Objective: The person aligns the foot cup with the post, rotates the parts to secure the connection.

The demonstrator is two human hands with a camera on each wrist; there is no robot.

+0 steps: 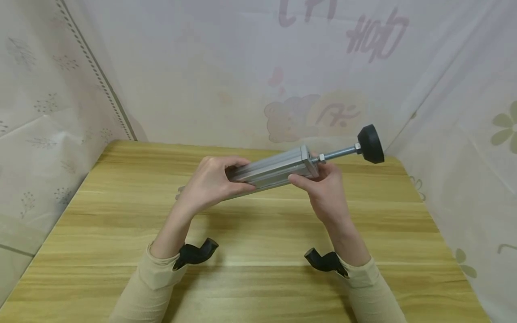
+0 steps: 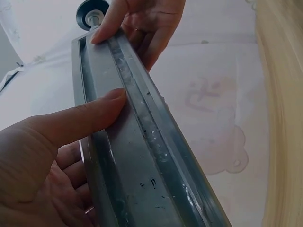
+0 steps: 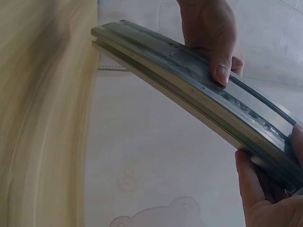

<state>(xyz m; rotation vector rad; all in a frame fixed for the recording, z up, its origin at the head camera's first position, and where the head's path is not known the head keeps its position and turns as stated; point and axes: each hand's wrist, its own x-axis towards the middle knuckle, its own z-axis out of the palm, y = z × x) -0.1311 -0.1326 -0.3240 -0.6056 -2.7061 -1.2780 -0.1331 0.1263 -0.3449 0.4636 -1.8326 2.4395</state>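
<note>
Both hands hold up a silver aluminium profile [image 1: 274, 169], tilted with its right end higher. My left hand [image 1: 207, 183] grips it left of the middle, thumb along the near side. Near the end plate my right hand [image 1: 329, 193] holds the profile from below, its thumb on the near face. From that end sticks out a levelling foot, with a threaded rod [image 1: 341, 153], nuts and a black cup-shaped base [image 1: 370, 144]. Long grooves run down the profile [image 2: 137, 175] in the left wrist view. Its other end [image 3: 106, 34] shows open slots in the right wrist view.
Below the hands lies a wood-grain table [image 1: 258, 287]. A pale printed curtain [image 1: 202, 89] hangs behind the table and along both sides. Black curved pieces, a left one [image 1: 197, 254] and a right one [image 1: 323, 261], stick out at the sleeve cuffs.
</note>
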